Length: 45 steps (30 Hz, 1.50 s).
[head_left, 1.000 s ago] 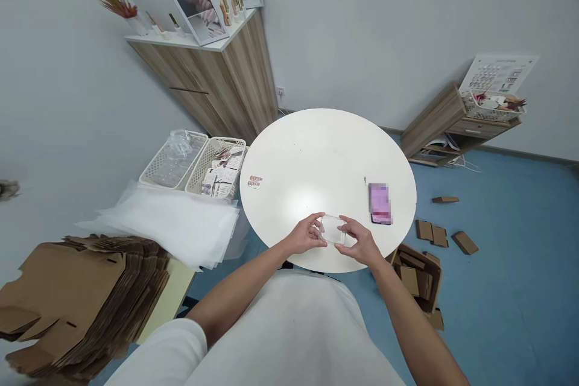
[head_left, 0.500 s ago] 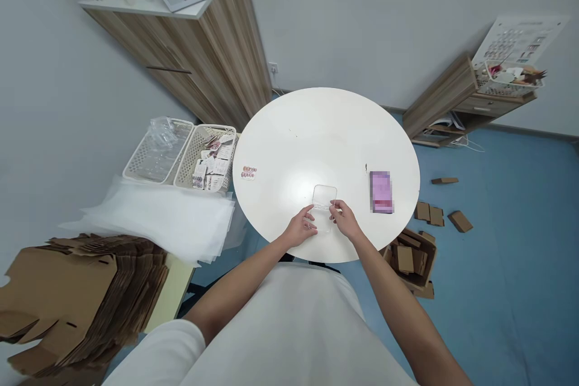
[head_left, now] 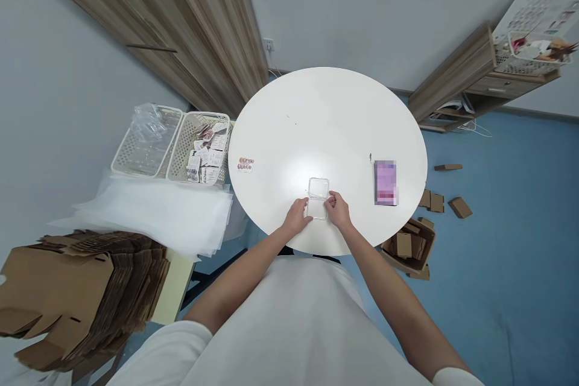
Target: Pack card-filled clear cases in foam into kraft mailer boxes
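Note:
A small clear plastic case (head_left: 318,208) lies opened out on the white oval table (head_left: 325,102), its lid half pointing away from me. My left hand (head_left: 297,217) grips the near half by its left edge, thumb and fingers at the side. On the right edge, near the hinge, my right hand (head_left: 337,210) holds the same case with bent fingers. A card of small nail-like pieces (head_left: 245,164) lies at the table's left side. Toward the right lies a purple, pixelated rectangular item (head_left: 385,183).
Left of the table are a basket of cards (head_left: 178,157), a basket of clear plastic (head_left: 118,157), white sheets (head_left: 154,211) and stacked flat cardboard (head_left: 58,289). Small brown boxes (head_left: 404,245) fill a carton at the lower right. Cabinets stand behind.
The view has tilted down and shifted slightly. The clear case now rests flatter on the table, with both hands still at its sides.

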Available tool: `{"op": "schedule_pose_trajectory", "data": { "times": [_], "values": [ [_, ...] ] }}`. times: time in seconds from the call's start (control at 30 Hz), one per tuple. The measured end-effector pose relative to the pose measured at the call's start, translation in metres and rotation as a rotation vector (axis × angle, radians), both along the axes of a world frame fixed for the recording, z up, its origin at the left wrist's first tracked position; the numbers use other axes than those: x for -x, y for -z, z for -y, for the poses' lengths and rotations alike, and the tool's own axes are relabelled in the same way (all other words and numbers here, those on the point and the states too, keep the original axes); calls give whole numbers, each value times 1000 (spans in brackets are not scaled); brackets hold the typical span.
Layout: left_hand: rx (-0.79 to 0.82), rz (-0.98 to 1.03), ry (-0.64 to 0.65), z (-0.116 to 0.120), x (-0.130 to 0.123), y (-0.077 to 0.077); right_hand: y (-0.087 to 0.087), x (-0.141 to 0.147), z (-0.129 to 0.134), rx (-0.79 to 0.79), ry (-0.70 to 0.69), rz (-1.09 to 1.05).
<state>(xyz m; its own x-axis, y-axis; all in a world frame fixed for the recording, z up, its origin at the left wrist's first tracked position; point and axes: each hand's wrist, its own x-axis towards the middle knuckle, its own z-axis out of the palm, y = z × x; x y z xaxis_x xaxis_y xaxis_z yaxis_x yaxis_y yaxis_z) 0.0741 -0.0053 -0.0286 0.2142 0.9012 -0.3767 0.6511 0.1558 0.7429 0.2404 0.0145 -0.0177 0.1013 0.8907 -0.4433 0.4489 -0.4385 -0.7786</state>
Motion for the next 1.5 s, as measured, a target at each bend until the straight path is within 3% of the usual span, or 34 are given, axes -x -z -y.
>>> {"op": "schedule_pose_trajectory", "data": {
  "times": [0.27, 0.5, 0.67, 1.0, 1.2, 1.33, 1.5],
  "values": [
    [0, -92, 29, -2, -1, -2, 0, 4, 16, -7, -80, 197],
    [88, 27, -72, 16, 5, 1, -2, 5, 53, 76, -20, -9],
    [100, 83, -89, 12, 0, -1, -7, 6, 47, 85, 18, -74],
    [33, 93, -106, 16, -6, -5, -4, 1, 44, 49, -62, -45],
    [-14, 52, -225, 34, -4, -5, -7, -7, 53, -57, -133, 37],
    [-60, 10, -284, 49, 12, -11, -16, 2, 52, -103, -224, -27],
    [-57, -78, -319, 43, 65, -25, -30, 27, 40, -32, -374, -115]
  ]
}}
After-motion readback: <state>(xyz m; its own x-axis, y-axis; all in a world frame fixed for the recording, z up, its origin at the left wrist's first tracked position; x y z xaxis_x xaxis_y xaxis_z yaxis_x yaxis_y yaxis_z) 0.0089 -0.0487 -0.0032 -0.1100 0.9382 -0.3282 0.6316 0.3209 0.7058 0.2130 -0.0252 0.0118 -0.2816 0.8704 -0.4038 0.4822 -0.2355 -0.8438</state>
